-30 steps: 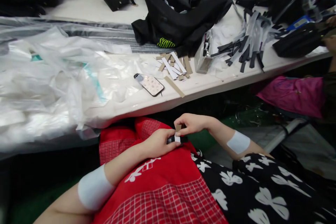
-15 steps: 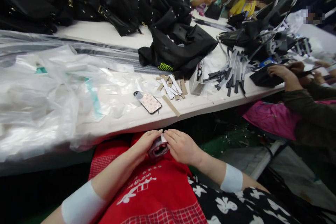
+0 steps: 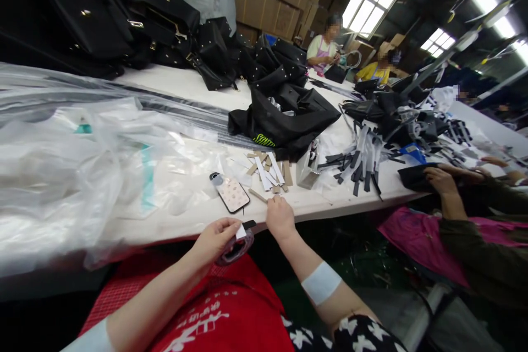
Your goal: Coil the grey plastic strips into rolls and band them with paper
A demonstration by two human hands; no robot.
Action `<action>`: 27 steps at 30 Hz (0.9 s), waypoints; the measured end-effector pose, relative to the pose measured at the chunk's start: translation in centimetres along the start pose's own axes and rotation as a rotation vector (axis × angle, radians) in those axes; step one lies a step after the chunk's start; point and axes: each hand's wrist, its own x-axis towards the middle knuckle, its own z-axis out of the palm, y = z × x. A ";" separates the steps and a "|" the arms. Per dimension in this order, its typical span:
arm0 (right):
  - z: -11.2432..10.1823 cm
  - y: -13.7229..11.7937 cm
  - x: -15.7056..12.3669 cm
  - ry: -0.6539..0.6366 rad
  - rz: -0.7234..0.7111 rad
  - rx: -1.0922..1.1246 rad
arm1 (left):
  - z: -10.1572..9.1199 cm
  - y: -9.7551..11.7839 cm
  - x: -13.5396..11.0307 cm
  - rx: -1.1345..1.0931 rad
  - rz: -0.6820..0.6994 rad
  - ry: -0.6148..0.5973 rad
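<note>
My left hand (image 3: 216, 236) is closed on a coiled dark strap (image 3: 239, 250) that looks wrapped in clear film, just off the table's front edge. A small white tab (image 3: 241, 232) sticks out by the thumb, and a black end of the strap points away to the right. At the table edge, my right hand (image 3: 280, 217) has its fingers closed on the near end of a thin brown cardboard strip (image 3: 258, 196); the fingertips are partly hidden. Left of that strip lies a phone in a patterned case (image 3: 233, 193). Behind it is a pile of white and brown strips (image 3: 270, 170).
Clear plastic bags (image 3: 119, 176) cover the left of the table. A black fabric bag (image 3: 284, 118) lies in the middle, beside a small open box (image 3: 308, 170) and bundled black straps (image 3: 365, 157). Black handbags (image 3: 157, 27) line the back. A co-worker's hand (image 3: 441, 180) works at the right.
My right hand has left the coiled strap and reached forward to the cardboard strip. My left hand keeps the coil, now shifted left. The view has tilted up.
</note>
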 end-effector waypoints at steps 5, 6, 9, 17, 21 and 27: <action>-1.0 1.3 0.7 -0.030 0.022 0.076 | -0.6 0.3 0.1 -0.024 0.034 0.041; -1.5 1.7 0.2 0.003 0.018 0.134 | -0.7 0.2 0.1 -0.030 0.036 0.049; -3.0 2.5 -2.1 0.116 -0.053 0.355 | -0.9 -0.4 -0.4 -0.045 0.025 0.067; -2.6 4.2 -1.8 0.246 -0.061 0.298 | -0.3 -1.8 -1.8 -0.046 -0.036 0.027; -3.1 7.9 1.9 0.310 -0.146 0.476 | -0.1 -2.4 -2.0 -0.002 -0.014 0.014; -5.1 16.7 7.2 0.412 0.521 0.763 | 0.3 -3.3 -1.9 0.047 -0.011 -0.006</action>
